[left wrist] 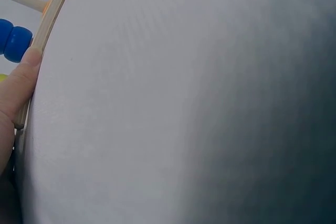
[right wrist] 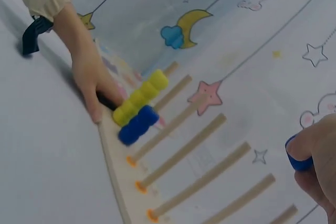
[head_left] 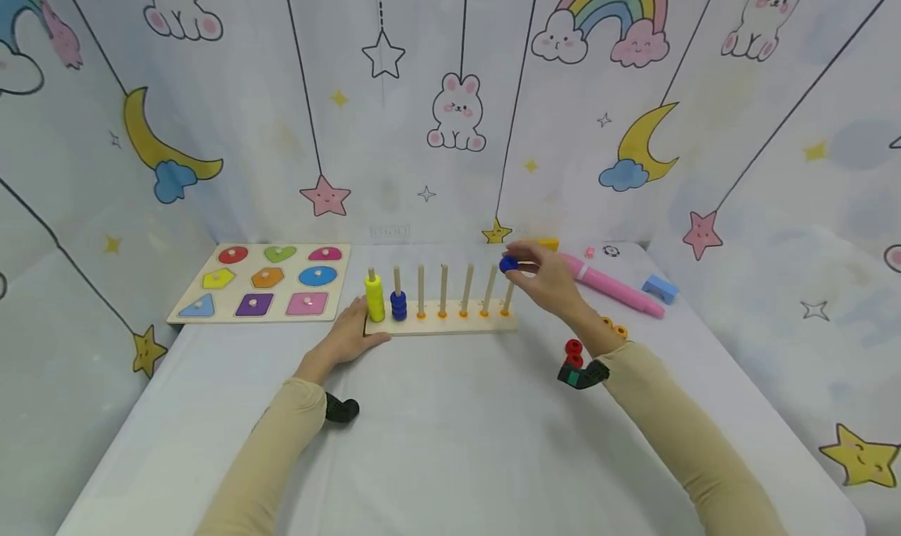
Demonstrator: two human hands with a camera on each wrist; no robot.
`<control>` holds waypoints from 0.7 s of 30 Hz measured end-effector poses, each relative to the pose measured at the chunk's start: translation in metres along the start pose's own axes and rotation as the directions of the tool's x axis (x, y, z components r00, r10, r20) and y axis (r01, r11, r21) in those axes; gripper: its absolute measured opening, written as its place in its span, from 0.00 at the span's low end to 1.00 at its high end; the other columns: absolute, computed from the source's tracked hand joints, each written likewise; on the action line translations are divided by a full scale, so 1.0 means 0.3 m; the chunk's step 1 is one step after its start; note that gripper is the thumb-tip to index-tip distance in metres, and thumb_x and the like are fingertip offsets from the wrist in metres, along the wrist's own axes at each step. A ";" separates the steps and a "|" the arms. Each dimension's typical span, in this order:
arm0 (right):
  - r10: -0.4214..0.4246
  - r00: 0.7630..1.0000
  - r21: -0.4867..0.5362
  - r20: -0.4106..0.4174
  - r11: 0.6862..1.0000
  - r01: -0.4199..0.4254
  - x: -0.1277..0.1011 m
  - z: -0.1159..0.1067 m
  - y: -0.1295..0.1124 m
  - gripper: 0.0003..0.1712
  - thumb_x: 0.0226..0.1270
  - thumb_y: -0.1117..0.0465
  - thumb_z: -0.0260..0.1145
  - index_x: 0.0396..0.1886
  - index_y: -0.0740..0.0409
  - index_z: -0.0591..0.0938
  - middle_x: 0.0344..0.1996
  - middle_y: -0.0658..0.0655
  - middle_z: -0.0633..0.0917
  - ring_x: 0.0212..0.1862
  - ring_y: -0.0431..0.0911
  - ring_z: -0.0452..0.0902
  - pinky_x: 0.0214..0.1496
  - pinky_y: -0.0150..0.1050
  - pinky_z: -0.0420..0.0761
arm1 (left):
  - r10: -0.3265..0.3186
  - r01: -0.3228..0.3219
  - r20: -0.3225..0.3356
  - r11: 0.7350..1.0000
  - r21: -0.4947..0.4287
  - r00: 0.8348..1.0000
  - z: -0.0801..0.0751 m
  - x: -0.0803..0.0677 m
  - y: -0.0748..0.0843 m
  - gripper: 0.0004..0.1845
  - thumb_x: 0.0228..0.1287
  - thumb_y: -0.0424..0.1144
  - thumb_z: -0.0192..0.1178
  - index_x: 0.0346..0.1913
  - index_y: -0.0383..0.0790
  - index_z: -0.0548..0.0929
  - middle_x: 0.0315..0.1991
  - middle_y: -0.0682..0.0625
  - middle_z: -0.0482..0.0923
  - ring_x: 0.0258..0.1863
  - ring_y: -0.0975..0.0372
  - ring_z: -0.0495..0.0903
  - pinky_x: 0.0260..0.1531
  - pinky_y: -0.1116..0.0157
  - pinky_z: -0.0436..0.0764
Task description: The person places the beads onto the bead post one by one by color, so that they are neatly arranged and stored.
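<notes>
Hands — left (head_left: 349,334) steadying rack (head_left: 450,326), right (head_left: 545,278) pinching bead (head_left: 508,264)

Two bare hands and forearms at a white table: both arms wear long beige sleeves of a soft, close-fitting knit that end at the wrists. The left hand (head_left: 349,334) and the right hand (head_left: 545,276) carry no rings or gloves. A small black camera mount (head_left: 341,408) sits strapped under the left wrist, just behind the cuff; a matching black mount (head_left: 583,374) with a teal edge sits at the right wrist, beside the cuff
</notes>
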State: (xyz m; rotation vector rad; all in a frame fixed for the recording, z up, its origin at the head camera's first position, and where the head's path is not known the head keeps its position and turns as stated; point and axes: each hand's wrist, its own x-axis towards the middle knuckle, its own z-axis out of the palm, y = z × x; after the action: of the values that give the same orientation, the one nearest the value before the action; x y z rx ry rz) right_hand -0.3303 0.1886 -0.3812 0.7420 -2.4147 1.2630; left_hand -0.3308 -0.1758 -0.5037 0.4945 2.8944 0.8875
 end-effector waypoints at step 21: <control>-0.151 0.969 0.032 0.196 0.989 0.148 0.239 0.375 -0.153 0.21 0.58 0.72 0.66 0.53 0.67 0.75 0.46 0.61 0.83 0.47 0.47 0.81 0.48 0.29 0.79 | -0.030 0.030 0.004 1.000 0.009 1.000 0.002 -0.001 -0.001 0.50 0.62 0.54 0.60 0.73 0.29 0.44 0.72 0.32 0.44 0.72 0.44 0.41 0.69 0.48 0.43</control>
State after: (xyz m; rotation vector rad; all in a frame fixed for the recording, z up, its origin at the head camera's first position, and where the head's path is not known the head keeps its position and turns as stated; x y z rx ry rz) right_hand -0.3667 0.0522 -0.3782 1.0803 -2.4487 1.2018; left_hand -0.3303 -0.1757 -0.5044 0.4517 2.8953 0.8690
